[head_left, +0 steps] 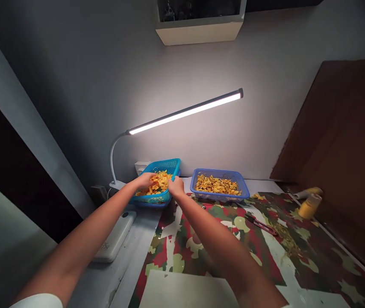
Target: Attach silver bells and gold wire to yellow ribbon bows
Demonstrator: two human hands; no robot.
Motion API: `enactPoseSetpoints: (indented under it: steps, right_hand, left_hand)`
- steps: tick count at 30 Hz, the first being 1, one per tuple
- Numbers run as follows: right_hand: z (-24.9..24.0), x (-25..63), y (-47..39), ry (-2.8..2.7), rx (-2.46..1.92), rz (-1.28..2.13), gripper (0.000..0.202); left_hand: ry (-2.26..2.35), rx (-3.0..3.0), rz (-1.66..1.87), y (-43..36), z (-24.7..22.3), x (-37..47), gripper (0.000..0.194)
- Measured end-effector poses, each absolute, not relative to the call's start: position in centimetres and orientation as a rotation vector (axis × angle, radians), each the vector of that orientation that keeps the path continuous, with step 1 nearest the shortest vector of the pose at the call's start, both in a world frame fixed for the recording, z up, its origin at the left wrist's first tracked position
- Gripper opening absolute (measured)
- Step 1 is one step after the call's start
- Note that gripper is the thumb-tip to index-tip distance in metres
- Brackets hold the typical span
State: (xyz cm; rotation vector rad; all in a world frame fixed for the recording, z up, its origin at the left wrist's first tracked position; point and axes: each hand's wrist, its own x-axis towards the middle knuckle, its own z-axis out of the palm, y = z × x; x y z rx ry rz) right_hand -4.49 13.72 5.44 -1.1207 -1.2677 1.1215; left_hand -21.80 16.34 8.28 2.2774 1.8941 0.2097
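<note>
A turquoise plastic basket (169, 164) stands tilted at the back of the table, by the wall. It holds a heap of thin yellow-orange pieces (160, 182), like ribbon or foil scraps. My left hand (144, 181) reaches over its left side into the heap, touching the pieces; its fingers are mostly hidden. My right hand (176, 187) is closed on the basket's right rim. Under the turquoise basket shows the edge of a blue basket (157, 205). Apart to the right sits a periwinkle basket (245, 193) filled with similar golden pieces (216, 185).
A clip-on lamp (185, 113) arches over the baskets. Red-handled scissors (262, 226) lie beside thin trimmings (286, 239) on the camouflage-patterned cover (198, 246). A yellow roll (310, 206) stands at right, below a brown panel (339, 141). A white box-like device (118, 235) lies at left.
</note>
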Motion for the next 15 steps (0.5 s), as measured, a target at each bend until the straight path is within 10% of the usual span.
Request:
enactPoseSetpoints:
  steps: [15]
  right_hand:
    - [4.5, -5.5, 12.9, -1.136, -1.286, 1.129, 0.035]
  left_hand:
    - [1.985, 2.258, 0.478, 16.2, 10.0, -21.1, 0.026]
